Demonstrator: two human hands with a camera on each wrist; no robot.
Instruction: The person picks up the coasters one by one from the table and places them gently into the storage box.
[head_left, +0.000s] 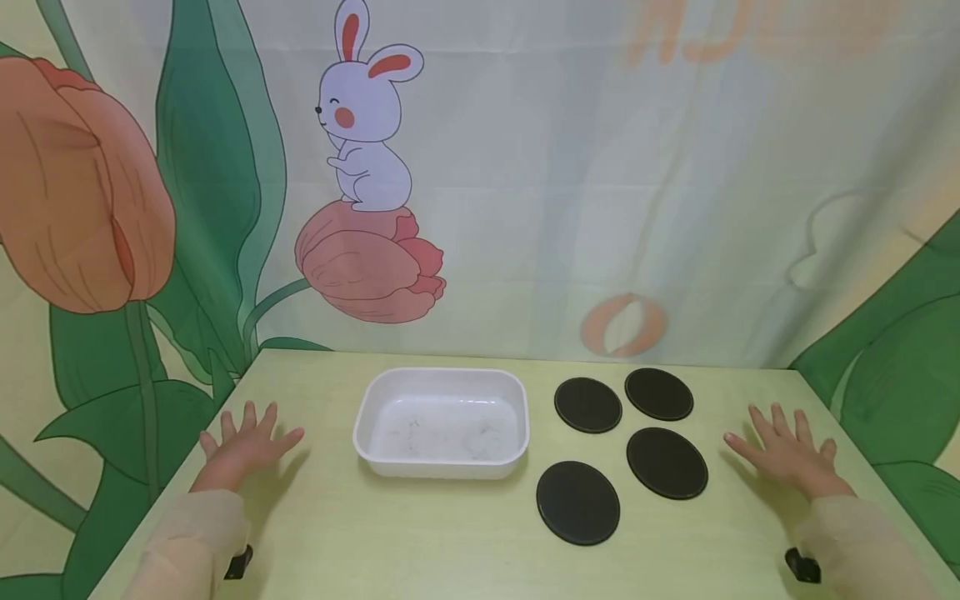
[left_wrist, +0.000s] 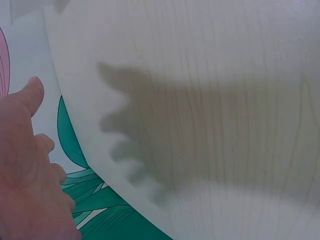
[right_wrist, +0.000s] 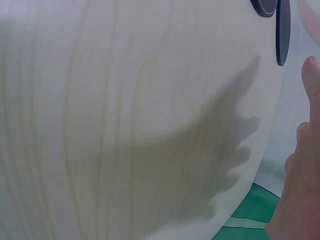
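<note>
Resting flat on tabletop (head_left: pixel 465 533): left hand (head_left: pixel 243 446) and right hand (head_left: pixel 787 454), fingers spread, holding nothing. Four black discs (head_left: pixel 577 502) lie between right hand and white tray (head_left: pixel 442 421). Risk: thin discs flush to the surface, likely to slide when pinched.

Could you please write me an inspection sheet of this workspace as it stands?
Surface: pale yellow-green wooden table, flat and dry-looking.
Job's things: white rectangular plastic tray at centre, with faint residue inside; four black round flat discs lie apart to its right.
Clutter: nothing seen.
Grips: left hand and right hand are open with fingers spread, low over the table's sides, holding nothing.
Cables: nothing seen.
Surroundings: printed fabric backdrop with a rabbit, tulips and leaves.
</note>
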